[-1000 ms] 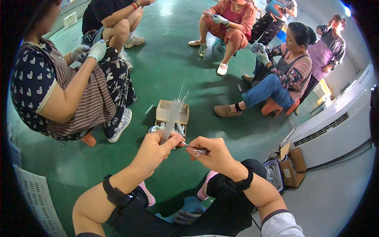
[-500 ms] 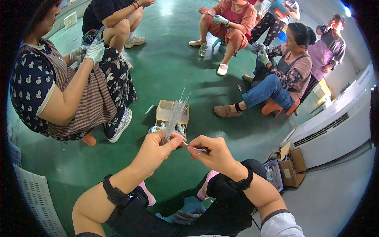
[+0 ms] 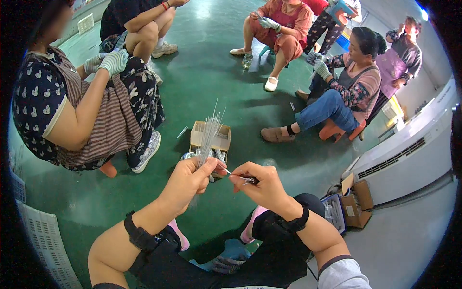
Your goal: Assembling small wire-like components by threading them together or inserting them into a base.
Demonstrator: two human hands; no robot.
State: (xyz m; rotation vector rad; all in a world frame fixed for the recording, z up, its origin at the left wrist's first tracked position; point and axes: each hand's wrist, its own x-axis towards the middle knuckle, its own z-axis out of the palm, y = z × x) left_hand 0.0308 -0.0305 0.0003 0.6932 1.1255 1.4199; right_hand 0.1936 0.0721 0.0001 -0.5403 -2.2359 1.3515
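My left hand (image 3: pixel 187 180) is wrapped round a bundle of thin, silvery wires (image 3: pixel 210 135) that fan out upward from the fist, with their lower ends showing blurred below it. A small pale, slim piece (image 3: pixel 227 171) bridges the gap between my left fingertips and my right hand (image 3: pixel 260 183). The right thumb and forefinger pinch its end. Several short pieces with white tips (image 3: pixel 250 181) are tucked inside the curled right fingers; their exact kind is too small to tell. Behind the left hand, an open cardboard box (image 3: pixel 223 139) stands on the floor with clear, slim items in it.
Co-workers sit around on low stools, one with striped gloves (image 3: pixel 114 62) at left, another in jeans (image 3: pixel 320 108) at right. A brown carton (image 3: pixel 358 204) and a bin (image 3: pixel 335 212) stand by the right wall. A white plastic crate (image 3: pixel 45 241) is at lower left. Grey gloves (image 3: pixel 227 265) lie between my legs.
The wire bundle has tilted slightly left and its lower ends now show beneath my left hand. My fingertips have drawn slightly apart, exposing more of the pale piece between them.
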